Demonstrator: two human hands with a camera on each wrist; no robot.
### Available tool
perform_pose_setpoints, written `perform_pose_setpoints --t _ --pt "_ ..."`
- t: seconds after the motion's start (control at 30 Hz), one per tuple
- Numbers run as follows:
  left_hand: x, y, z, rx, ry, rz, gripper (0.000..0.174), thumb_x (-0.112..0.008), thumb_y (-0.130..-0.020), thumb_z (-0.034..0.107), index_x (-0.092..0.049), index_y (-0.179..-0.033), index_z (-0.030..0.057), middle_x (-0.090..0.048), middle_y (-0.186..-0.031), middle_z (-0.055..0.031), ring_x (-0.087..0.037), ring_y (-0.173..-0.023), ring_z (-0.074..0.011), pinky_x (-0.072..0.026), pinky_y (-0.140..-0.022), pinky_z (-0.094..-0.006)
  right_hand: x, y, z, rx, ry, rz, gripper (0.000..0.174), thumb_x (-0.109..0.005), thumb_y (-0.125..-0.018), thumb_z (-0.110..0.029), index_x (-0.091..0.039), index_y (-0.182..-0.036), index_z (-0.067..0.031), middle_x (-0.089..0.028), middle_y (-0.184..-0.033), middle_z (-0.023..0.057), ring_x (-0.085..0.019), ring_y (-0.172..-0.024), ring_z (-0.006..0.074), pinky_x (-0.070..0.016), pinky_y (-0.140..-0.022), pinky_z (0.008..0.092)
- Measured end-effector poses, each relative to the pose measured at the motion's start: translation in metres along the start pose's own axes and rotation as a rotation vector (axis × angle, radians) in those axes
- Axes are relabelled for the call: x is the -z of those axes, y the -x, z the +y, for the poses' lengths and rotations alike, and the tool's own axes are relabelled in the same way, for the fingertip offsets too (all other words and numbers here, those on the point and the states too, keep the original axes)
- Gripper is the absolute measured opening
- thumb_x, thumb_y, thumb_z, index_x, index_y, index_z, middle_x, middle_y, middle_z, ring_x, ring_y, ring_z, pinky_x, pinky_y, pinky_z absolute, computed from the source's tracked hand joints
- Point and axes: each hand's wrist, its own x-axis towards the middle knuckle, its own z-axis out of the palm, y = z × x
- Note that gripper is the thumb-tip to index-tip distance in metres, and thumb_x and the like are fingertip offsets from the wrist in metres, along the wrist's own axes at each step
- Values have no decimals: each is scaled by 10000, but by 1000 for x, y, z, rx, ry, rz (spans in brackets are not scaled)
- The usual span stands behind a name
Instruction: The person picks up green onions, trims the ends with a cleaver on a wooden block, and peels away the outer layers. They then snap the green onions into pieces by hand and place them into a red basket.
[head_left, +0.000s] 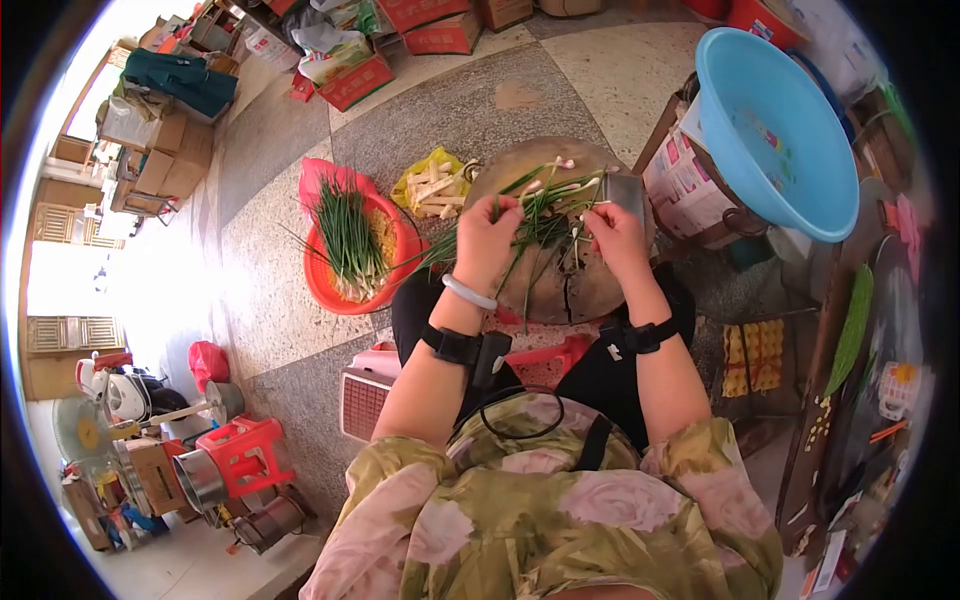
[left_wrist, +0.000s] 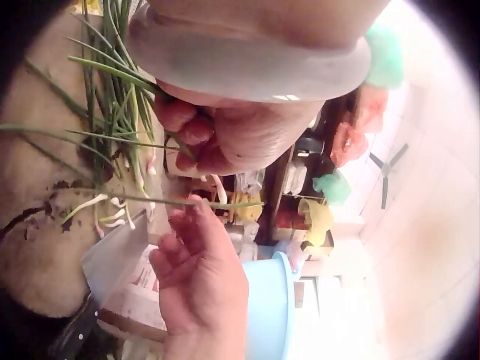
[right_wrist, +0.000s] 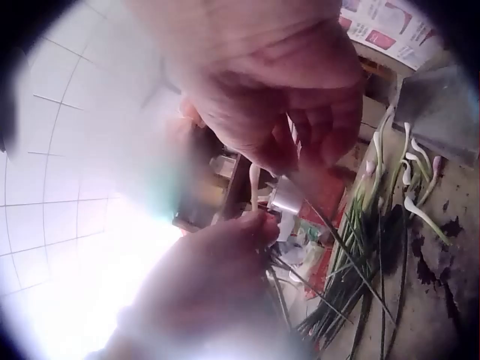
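Observation:
Over a round wooden chopping block (head_left: 597,292), my left hand (head_left: 487,240) wears a pale bangle and holds green scallions by their stalks. In the right wrist view a white scallion bulb (right_wrist: 255,182) sticks up from its fingertips. My right hand (head_left: 618,240) pinches a thin scallion leaf (left_wrist: 161,200) between thumb and forefinger, beside the left hand. Loose scallions (right_wrist: 360,240) with white bulbs lie on the block. A cleaver (left_wrist: 112,255) with a black handle rests at the block's right side.
A red basin (head_left: 318,290) holding a bunch of scallions stands on the floor to the left. Beside it a yellow bag (head_left: 408,190) contains pale pieces. At right, a large blue basin (head_left: 730,130) sits high next to a printed box (head_left: 690,185). Red cartons (head_left: 445,35) stand behind.

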Motion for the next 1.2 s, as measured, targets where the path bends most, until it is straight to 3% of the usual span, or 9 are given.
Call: perform_pose_setpoints --t 0.17,0.27,0.43,0.6,0.77,0.8,0.9,1.07,1.2 --pt "12 1 20 70 127 38 101 -632 -856 108 -617 -930 40 -612 -739 25 -359 -464 6 -256 -406 -172 -22 -5 33 -193 -13 -91 254 -637 -845 -203 -612 -944 29 -589 -652 45 -531 -453 112 -422 -429 263" --pt "21 8 30 33 215 55 129 -634 -839 97 -644 -908 -11 -623 -764 6 -485 -630 -39 -396 -557 -205 -33 -1 45 -172 119 -34 386 -645 -837 -232 -575 -1128 10 -594 -703 59 -549 -465 135 -438 -442 288" --pt "28 23 43 138 397 2 104 -606 -881 92 -590 -960 25 -640 -799 -27 -369 -452 -6 -277 -401 -170 -34 17 31 -149 58 -127 329 -630 -859 -227 -589 -1090 3 -592 -717 41 -544 -492 108 -431 -447 262" --pt "27 43 51 183 478 -70 114 -609 -881 94 -591 -969 25 -646 -808 -37 -377 -459 -5 -282 -411 -166 -27 43 -29 -208 -160 -241 264 -595 -899 -220 -596 -1093 -40 -611 -784 11 -524 -532 64 -415 -463 198" --pt "18 57 46 167 305 -203 115 -637 -859 102 -616 -948 32 -618 -758 24 -388 -508 17 -263 -436 -157 -26 66 -87 50 -449 -232 219 -602 -906 -215 -623 -1039 -43 -611 -788 -8 -505 -567 46 -404 -502 201" --pt "16 58 44 186 280 -228 105 -629 -842 55 -626 -923 -11 -611 -778 8 -498 -678 -31 -394 -591 -183 -25 67 -89 55 -445 -229 219 -602 -906 -215 -623 -1039 -43 -611 -788 -8 -505 -567 46 -404 -502 201" --pt "13 66 49 81 174 -302 114 -635 -855 101 -632 -941 26 -584 -718 58 -403 -529 13 -271 -445 -159 -23 70 -94 197 -250 -251 192 -621 -893 -199 -639 -996 -38 -601 -762 -22 -504 -591 38 -407 -533 192" --pt "15 71 35 39 103 -367 112 -627 -851 89 -649 -937 20 -550 -678 65 -435 -546 4 -321 -459 -171 -15 78 -101 55 -371 -133 156 -656 -862 -152 -640 -936 -15 -597 -745 -17 -528 -643 41 -418 -587 188" --pt "20 79 46 71 105 -370 138 -641 -833 94 -658 -939 8 -561 -671 46 -461 -583 -10 -374 -498 -189 -23 84 -89 80 -344 -238 135 -666 -850 -134 -642 -911 -16 -605 -745 -3 -532 -634 53 -422 -582 194"
